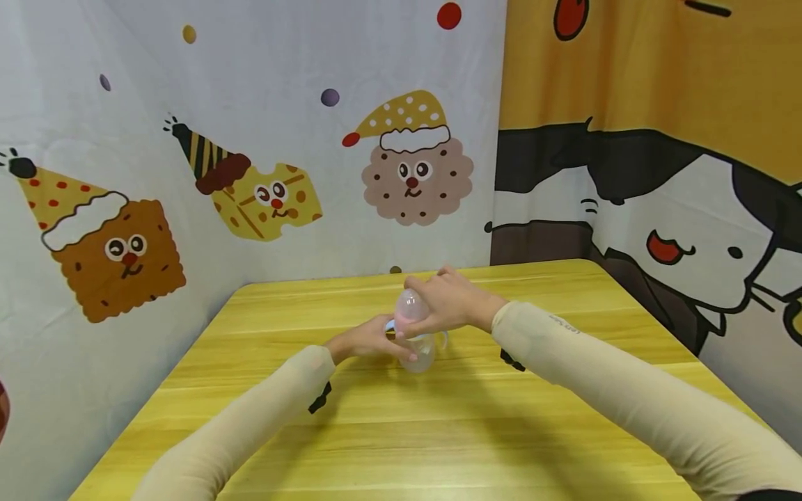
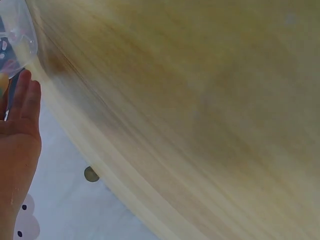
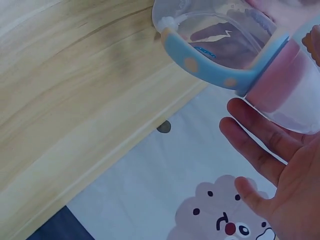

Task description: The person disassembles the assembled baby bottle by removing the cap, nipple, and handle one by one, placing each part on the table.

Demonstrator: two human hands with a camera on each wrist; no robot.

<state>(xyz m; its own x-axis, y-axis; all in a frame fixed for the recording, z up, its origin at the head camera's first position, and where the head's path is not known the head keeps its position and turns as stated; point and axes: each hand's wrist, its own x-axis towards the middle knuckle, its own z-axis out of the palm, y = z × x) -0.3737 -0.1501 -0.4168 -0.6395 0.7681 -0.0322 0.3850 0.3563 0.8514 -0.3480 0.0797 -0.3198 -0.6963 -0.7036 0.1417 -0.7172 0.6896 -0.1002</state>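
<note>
A clear baby bottle (image 1: 418,355) stands on the table near its far side, between both hands. In the right wrist view its light blue handle (image 3: 205,72) has pale dots, and a transparent domed cap (image 3: 305,102) covers a pink part at the top. My left hand (image 1: 368,339) holds the bottle body low on the left, thumb across the front. From above and the right, my right hand (image 1: 452,303) grips the domed cap. The right fingers (image 3: 260,145) reach along the cap's side. Only part of the left hand (image 2: 20,137) and bottle shows in the left wrist view.
The wood-grain table (image 1: 401,431) reaches back to a white curtain (image 1: 282,62) printed with cartoon snacks. On the right hangs a curtain (image 1: 677,202) with a cartoon cat. Dark straps show beneath both sleeved forearms.
</note>
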